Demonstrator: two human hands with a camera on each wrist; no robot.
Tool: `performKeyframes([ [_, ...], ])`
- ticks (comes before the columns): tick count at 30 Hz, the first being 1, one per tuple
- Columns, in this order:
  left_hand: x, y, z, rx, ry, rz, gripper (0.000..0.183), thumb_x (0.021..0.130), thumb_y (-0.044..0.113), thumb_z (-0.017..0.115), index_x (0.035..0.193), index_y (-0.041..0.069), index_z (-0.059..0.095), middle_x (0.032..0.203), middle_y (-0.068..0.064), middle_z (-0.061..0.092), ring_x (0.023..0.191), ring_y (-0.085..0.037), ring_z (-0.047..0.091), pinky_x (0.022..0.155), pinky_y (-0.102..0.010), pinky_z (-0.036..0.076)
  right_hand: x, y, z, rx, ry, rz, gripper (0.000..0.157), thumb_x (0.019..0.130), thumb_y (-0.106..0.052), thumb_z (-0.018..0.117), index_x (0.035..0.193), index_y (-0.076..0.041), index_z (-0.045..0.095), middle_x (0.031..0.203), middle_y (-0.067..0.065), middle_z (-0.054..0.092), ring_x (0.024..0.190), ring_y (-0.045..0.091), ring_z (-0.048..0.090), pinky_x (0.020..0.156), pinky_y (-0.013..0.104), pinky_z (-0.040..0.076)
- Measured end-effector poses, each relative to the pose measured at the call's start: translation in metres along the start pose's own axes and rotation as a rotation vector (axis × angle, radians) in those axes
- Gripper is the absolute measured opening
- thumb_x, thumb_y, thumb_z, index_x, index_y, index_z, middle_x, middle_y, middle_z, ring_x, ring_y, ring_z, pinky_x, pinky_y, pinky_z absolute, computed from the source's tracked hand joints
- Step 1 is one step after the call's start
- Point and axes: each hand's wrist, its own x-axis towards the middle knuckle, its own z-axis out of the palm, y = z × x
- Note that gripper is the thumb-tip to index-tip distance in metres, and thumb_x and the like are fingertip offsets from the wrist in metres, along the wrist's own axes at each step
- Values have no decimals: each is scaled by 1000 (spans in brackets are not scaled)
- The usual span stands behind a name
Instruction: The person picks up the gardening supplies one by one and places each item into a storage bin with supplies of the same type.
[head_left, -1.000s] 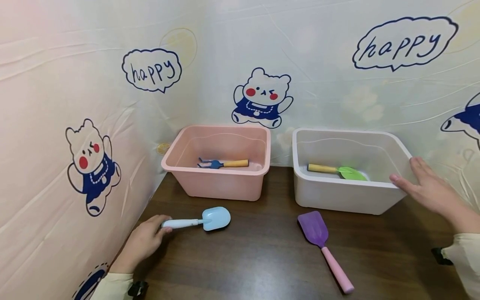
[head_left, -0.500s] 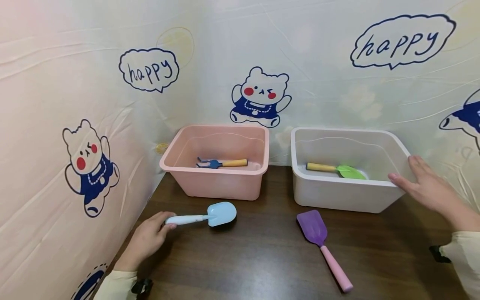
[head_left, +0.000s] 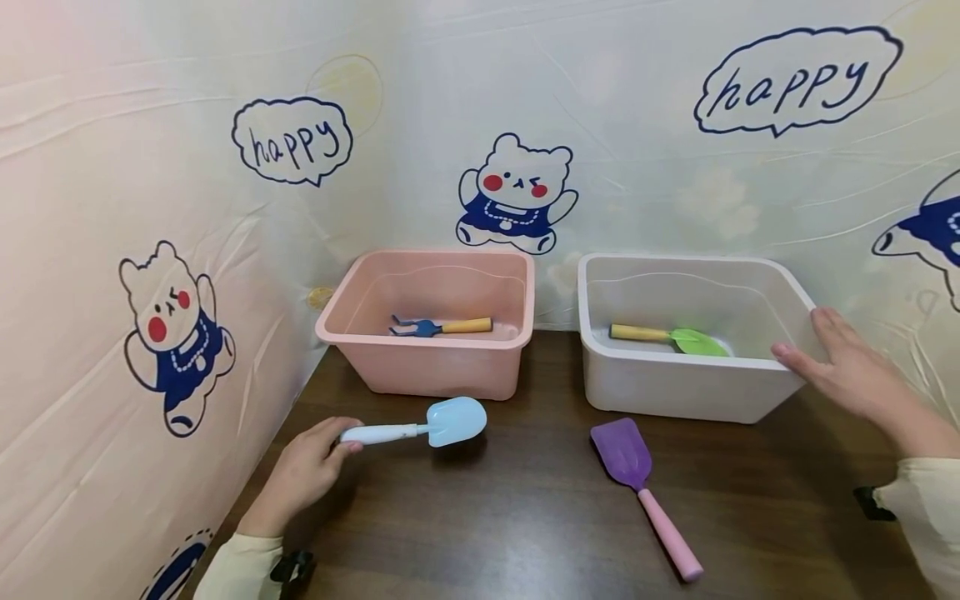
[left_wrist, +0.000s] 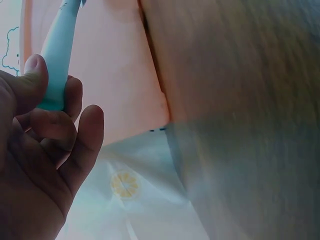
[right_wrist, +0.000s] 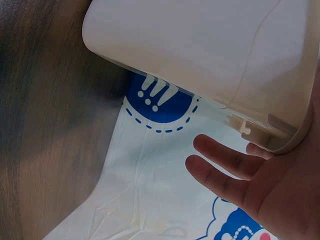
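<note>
- Gripping the blue scoop (head_left: 457, 421) by its handle end in the left hand (head_left: 306, 468), curling fingers narrowly around it.
- Raising it and shifting it rightward over the last second; now holding it above the worktop (head_left: 510, 517), near the pink bin (head_left: 435, 371), so apparently being mid-carry.
- Resting the right hand (head_left: 862, 379) on the white bin (head_left: 678, 387), spreading thumb and fingers wide.

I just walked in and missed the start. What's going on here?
Someone's left hand holds a light blue trowel by its handle, seemingly just above the table, in front of the pink bin. Their right hand rests on the white bin's rim at its right front corner. A blue fork lies in the pink bin, a green trowel in the white one. A purple shovel lies on the table in front of the white bin.
</note>
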Motion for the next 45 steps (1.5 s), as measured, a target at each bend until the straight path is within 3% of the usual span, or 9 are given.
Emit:
performKeyframes([
  [19,10,29,-8,-13,133,190,29,86,10,79,113,14,70,92,13,60,74,-8,53,64,-39,49,1,1,0,18,-9,-4,96,105,-53,43,153,10,-11,157,36,-16,143,56,-11,107,75,2],
  [45,38,51,-29,-90,152,255,30,85,2,76,113,9,68,98,4,65,79,-12,56,69,-39,50,3,4,-2,59,-44,-22,95,105,-52,44,154,7,-11,158,33,-18,144,53,-15,109,72,-2],
])
